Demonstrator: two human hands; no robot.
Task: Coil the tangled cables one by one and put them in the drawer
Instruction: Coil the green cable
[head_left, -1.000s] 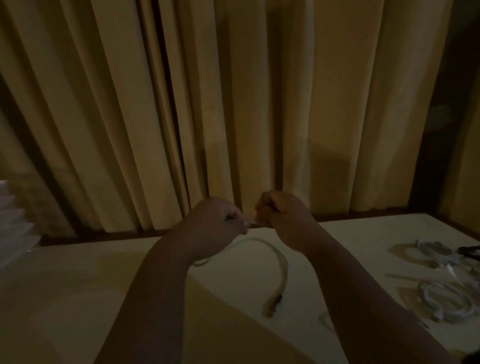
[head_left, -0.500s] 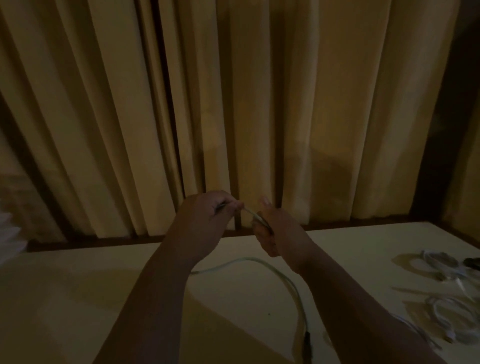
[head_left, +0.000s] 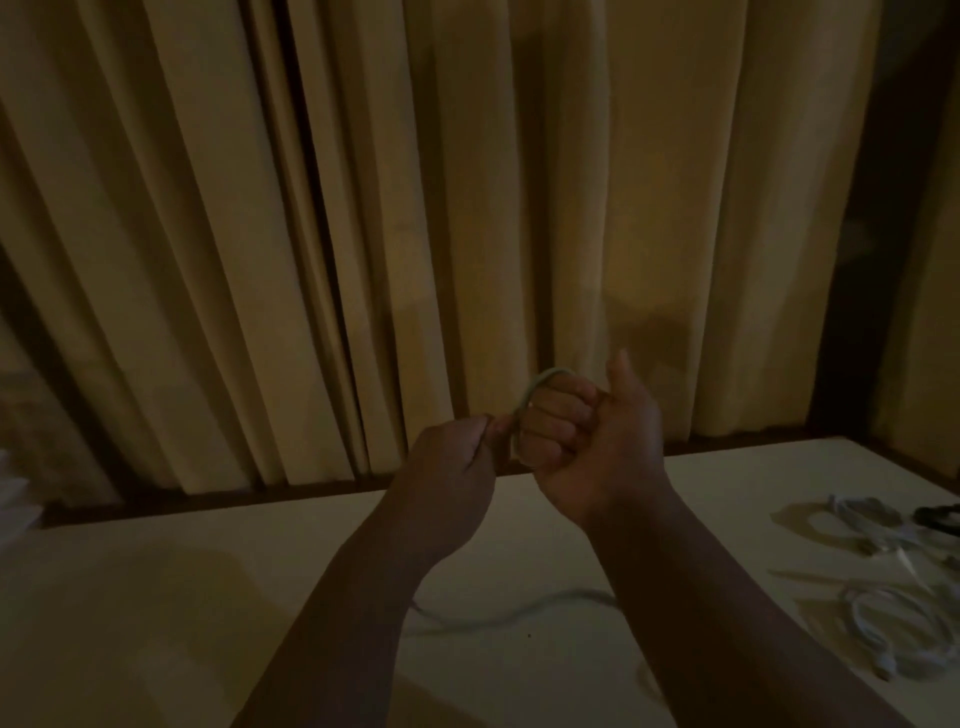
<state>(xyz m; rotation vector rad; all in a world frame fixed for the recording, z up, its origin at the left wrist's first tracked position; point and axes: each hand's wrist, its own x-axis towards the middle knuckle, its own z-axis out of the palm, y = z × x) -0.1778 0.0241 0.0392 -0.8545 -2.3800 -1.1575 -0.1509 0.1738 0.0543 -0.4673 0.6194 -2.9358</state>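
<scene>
Curtains (head_left: 467, 208) hang behind pale table (head_left: 156, 597); left hand (head_left: 447, 467) pinches cable (head_left: 543, 375), right hand (head_left: 597, 441) grip curled round it

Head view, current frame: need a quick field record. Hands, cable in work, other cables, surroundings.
cable: pale; one loop formed, slack reaching the table
left hand: pinches cable beside the loop
right hand: curled, loop around its fingers, thumb up
other cables: pale bundles on table, far right
curtain: pleated, behind table
drawer: not in view
light: dim
</scene>
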